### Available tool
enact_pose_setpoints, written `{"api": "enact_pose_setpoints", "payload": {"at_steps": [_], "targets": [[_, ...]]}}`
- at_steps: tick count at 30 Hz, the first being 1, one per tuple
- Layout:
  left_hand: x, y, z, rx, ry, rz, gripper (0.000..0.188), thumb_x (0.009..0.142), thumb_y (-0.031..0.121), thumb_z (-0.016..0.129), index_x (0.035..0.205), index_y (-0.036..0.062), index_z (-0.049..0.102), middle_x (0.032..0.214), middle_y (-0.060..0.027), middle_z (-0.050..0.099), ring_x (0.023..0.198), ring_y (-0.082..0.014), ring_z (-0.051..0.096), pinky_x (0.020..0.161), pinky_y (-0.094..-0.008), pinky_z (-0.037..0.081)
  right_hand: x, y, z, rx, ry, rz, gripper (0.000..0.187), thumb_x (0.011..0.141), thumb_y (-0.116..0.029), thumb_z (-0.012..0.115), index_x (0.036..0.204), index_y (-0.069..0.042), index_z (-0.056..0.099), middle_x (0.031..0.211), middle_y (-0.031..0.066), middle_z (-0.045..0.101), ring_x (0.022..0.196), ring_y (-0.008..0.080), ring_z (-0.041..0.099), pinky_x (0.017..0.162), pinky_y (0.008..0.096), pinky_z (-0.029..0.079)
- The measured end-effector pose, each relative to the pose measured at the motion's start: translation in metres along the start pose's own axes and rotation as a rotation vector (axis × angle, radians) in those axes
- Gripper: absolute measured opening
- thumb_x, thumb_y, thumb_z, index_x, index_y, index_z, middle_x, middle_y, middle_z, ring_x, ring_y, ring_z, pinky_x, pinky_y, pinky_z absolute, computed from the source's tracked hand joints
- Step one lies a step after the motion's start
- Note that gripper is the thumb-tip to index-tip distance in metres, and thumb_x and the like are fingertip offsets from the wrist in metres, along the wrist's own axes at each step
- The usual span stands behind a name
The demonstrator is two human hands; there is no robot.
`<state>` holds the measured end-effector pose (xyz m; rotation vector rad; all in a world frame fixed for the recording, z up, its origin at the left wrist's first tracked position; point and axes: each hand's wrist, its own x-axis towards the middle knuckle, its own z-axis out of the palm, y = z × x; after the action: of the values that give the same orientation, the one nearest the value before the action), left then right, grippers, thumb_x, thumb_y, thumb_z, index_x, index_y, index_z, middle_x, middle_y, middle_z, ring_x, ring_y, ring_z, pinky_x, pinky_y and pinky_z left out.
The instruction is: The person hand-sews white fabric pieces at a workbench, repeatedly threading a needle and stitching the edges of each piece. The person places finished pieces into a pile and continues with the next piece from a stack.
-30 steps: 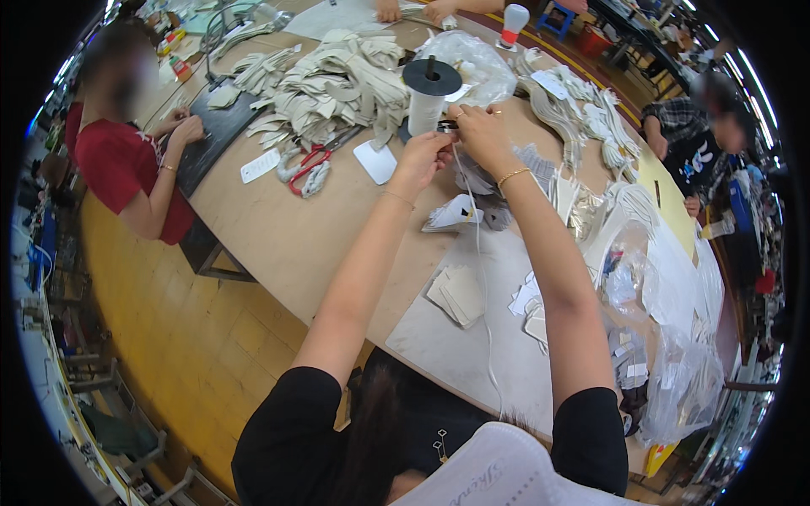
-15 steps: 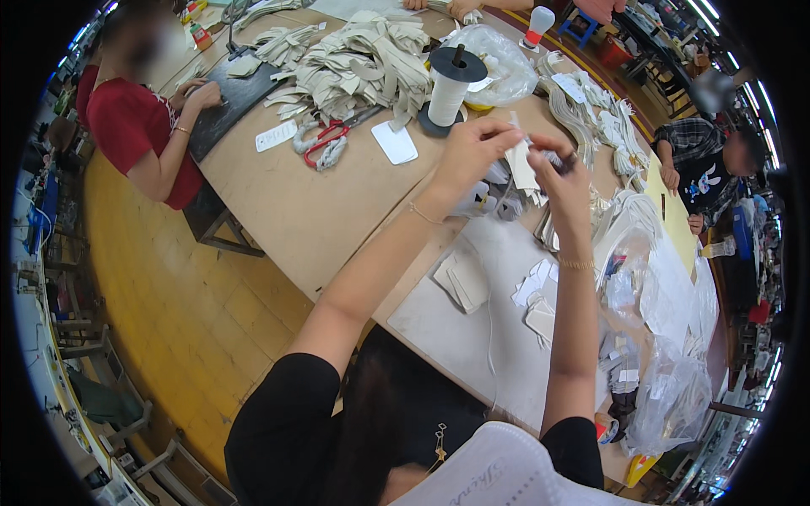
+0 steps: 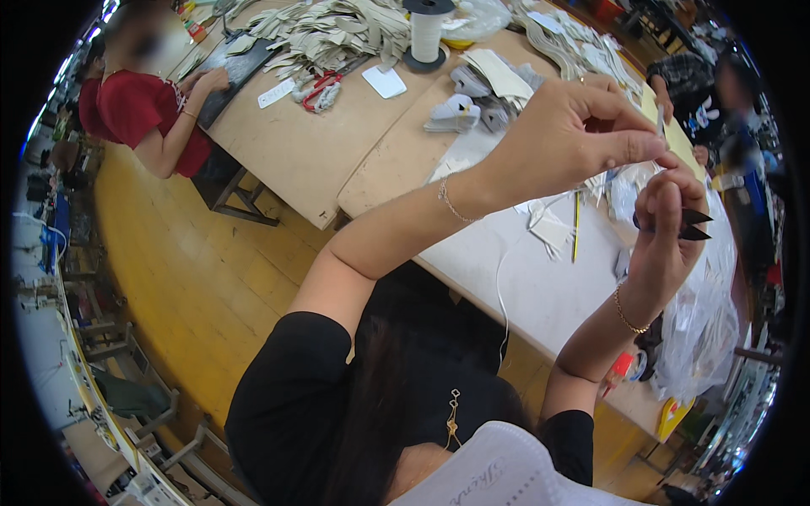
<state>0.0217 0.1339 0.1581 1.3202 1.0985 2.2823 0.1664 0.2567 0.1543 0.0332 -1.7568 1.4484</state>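
My left hand [image 3: 582, 135] is raised over the right of the table, thumb and fingertips pinched together. A thin whitish strip [image 3: 661, 118] shows at its fingertips. Just below, my right hand [image 3: 671, 219] is closed around small thread snips, and their two dark pointed blades [image 3: 696, 224] stick out to the right. The snips' handle is hidden in my palm. My two hands nearly meet at the fingertips. Beneath my left forearm lie small off-white cut pieces [image 3: 550, 229] and a yellow-and-black pencil [image 3: 576, 228] on the white board [image 3: 557, 295].
A spool of white tape [image 3: 428, 38] stands at the back beside a heap of off-white strips [image 3: 337, 34]. Red-handled scissors [image 3: 321, 89] and a white card [image 3: 384, 82] lie left of it. Clear plastic bags [image 3: 696, 337] cover the right side. Co-workers sit left and right.
Both hands have moved right and closer to me, away from the stacked off-white pieces beside the spool. The snips' blades now show plainly. The view has shifted too.
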Motion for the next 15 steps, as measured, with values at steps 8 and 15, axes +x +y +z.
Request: {"api": "enact_pose_setpoints", "payload": {"at_steps": [8,15], "targets": [[-0.010,0.014,0.047,0.113,-0.339,-0.030,0.020,0.093,0.022,0.078,0.109,0.0096,0.080,0.088,-0.0018,0.066,0.081,-0.0068,0.056,0.065,-0.0221,0.043,-0.041,-0.038,-0.027,0.035,0.050,0.138,0.040,0.089,-0.016,0.083,0.122,0.001,0.070,0.091,0.0038,0.072,0.068,0.0031,0.056,0.057,0.0163,0.036],[-0.035,-0.003,-0.026,0.510,-0.387,-0.213,0.032,0.093,0.025,0.078,0.119,0.0067,0.074,0.102,-0.0072,0.068,0.085,-0.0112,0.061,0.070,-0.0250,0.047,-0.101,-0.064,-0.084,-0.415,0.517,0.051,0.021,0.089,-0.010,0.081,0.106,0.001,0.076,0.088,0.0060,0.074,0.064,0.0044,0.056,0.055,0.0167,0.036]]}}
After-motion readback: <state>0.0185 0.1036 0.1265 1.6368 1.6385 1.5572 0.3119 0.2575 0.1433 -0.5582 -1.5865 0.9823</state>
